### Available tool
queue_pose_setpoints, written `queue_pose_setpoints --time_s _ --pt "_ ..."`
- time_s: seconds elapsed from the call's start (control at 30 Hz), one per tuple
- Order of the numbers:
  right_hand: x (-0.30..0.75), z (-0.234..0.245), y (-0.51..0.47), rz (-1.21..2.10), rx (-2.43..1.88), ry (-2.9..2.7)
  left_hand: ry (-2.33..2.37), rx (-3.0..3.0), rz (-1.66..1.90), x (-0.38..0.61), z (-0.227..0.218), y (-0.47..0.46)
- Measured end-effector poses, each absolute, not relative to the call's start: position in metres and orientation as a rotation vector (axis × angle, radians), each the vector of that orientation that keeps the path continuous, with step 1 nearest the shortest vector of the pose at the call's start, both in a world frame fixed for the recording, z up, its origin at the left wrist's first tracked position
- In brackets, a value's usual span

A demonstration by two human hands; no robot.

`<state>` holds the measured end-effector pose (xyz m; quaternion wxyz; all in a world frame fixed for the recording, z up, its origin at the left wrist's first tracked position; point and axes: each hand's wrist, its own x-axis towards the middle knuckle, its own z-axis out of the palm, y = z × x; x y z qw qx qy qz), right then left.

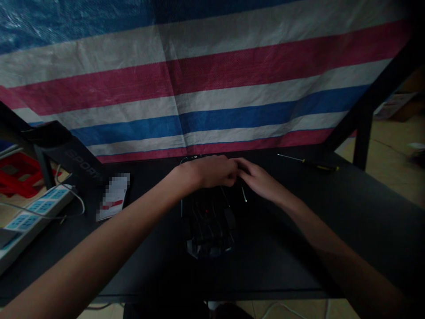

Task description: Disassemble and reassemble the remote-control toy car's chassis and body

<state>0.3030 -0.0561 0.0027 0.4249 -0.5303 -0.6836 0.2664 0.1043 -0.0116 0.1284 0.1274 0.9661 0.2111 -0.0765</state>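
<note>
A dark toy car (pixel 207 221), by its look, lies on the black table, with several parts along its body and a small red spot near its middle. Over its far end my left hand (pixel 212 170) is closed, fingers curled down, and whatever they grip is hidden. My right hand (pixel 255 177) comes in from the right with bent fingers meeting the left hand's fingertips. Anything pinched between the two is too dark and small to make out. Just below the right hand shows a thin metal shaft (pixel 244 194); its other end is out of sight.
A screwdriver (pixel 320 167) with a dark and yellow handle lies at the back right. On the left are a phone (pixel 114 197), a white power strip (pixel 36 217) with cables and a dark sleeve-like thing marked SPORT (pixel 79 161). A striped sheet (pixel 212 84) hangs behind the table (pixel 285 261).
</note>
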Motion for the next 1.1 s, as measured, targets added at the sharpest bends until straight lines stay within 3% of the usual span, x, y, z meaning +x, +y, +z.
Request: queue_pose_setpoints --time_s 0.23,0.43,0.53,0.83,1.1 --pt "0.319 0.013 -0.058 0.636 -1.413 -1.608 0.696 2.712 0.139 0.08 0.102 0.003" --pt "0.315 0.029 -0.062 0.514 -1.422 -1.507 1.089 2.545 0.886 0.018 0.08 0.021" --pt "0.31 0.04 -0.064 0.481 -1.367 -1.428 1.153 2.22 1.05 -0.004 0.055 0.017" --pt "0.228 0.099 -0.082 0.552 -1.0 -1.826 0.873 1.547 0.883 -0.024 0.019 0.01" --pt "0.191 0.112 -0.06 0.454 -0.944 -2.046 0.812 1.533 0.822 -0.024 0.009 0.008"
